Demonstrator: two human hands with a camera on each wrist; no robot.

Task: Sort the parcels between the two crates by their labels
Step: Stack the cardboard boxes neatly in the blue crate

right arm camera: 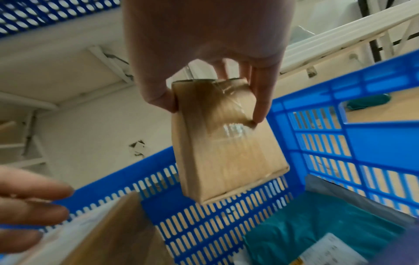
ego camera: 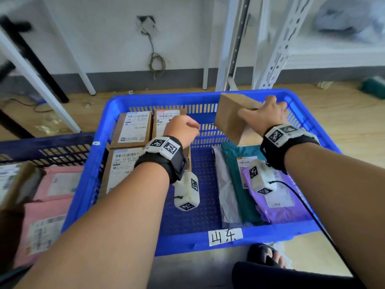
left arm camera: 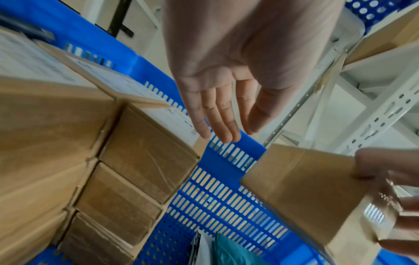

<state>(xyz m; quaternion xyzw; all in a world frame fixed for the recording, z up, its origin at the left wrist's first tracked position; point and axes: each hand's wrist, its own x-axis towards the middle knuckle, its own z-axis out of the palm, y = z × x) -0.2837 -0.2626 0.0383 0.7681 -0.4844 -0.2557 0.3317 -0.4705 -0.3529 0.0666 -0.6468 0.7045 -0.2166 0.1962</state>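
My forearms reach over the blue crate (ego camera: 145, 243). My right hand (ego camera: 264, 115) grips a brown cardboard box (ego camera: 231, 119) above the crate's far right corner. My left hand (left arm camera: 222, 86) hovers empty, fingers loose, over the labelled boxes (ego camera: 131, 128) stacked against the crate's left wall. Mailer bags (ego camera: 239, 197) lie inside, right.

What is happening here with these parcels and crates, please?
A person is sorting parcels. The right hand grips a taped brown cardboard box above the bright blue plastic crate; no label shows on it. The left hand hovers empty over the labelled cardboard boxes stacked at the crate's left. Teal and purple mailer bags lie at its right. A darker blue crate with pink mailer bags stands alongside.
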